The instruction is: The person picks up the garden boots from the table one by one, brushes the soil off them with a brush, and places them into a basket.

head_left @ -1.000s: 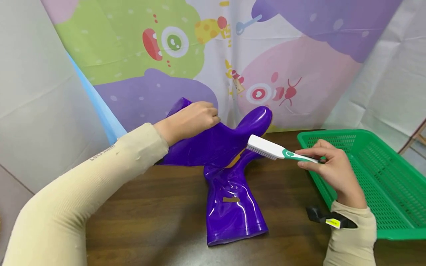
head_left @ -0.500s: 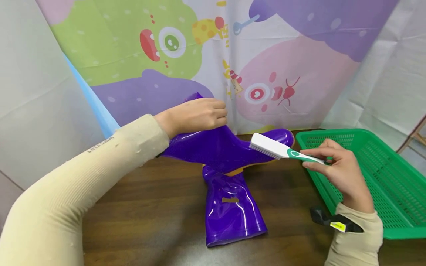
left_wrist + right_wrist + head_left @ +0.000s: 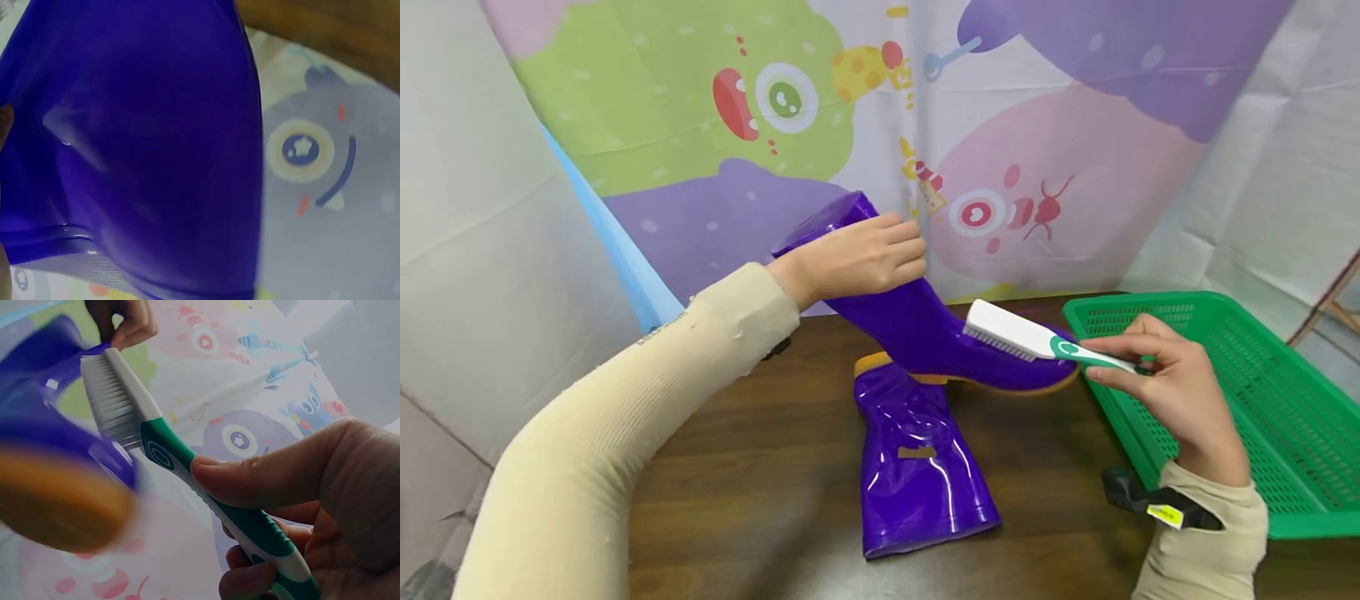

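Observation:
My left hand (image 3: 867, 257) grips a purple rain boot (image 3: 910, 325) by its shaft, holding it tilted above the table, toe to the right. Its shaft fills much of the left wrist view, and its yellow-brown sole (image 3: 69, 500) is blurred in the right wrist view. In my right hand (image 3: 1176, 379) is a white and green brush (image 3: 1011, 329), pinched by the handle between thumb and fingers. The bristles face the held boot's foot in the head view; whether they touch it I cannot tell. A second purple boot (image 3: 925, 492) lies on the table below, partly covered by the first.
A green plastic basket (image 3: 1217, 308) stands at the right, beside my right hand. The brown wooden table (image 3: 737, 500) ends at a cartoon-printed cloth (image 3: 1037, 167) at the back. A black strap (image 3: 1161, 504) is on my right wrist.
The held boot has turned: its toe swung down and right, and its shaft opening rose. My left hand moved slightly right. The brush shifted a little right; the lying boot stayed put.

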